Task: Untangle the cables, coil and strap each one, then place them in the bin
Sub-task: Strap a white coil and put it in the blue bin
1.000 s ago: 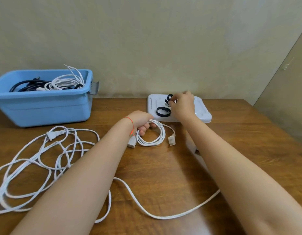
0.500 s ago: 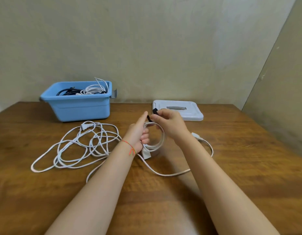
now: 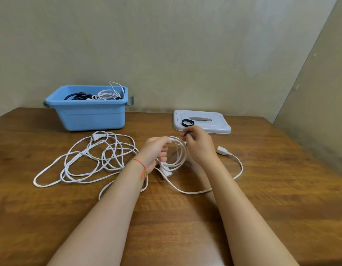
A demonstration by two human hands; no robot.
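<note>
My left hand (image 3: 155, 150) grips a small coiled white cable (image 3: 178, 156) held upright above the table, its plug hanging at the bottom. My right hand (image 3: 199, 145) pinches a black strap (image 3: 186, 134) at the top of that coil. A long loose white cable (image 3: 93, 156) lies tangled on the table to the left, its plug near the bin and its other end to the right of my right hand. The blue bin (image 3: 89, 110) at the back left holds several coiled black and white cables.
A white bin lid (image 3: 214, 123) lies at the back centre-right with another black strap ring (image 3: 187, 122) on it. The wooden table (image 3: 281, 189) meets walls at the back and on the right.
My right hand took a black strap from the lid and brought it to the coil. My left hand lifted the coil off the table and held it upright.
</note>
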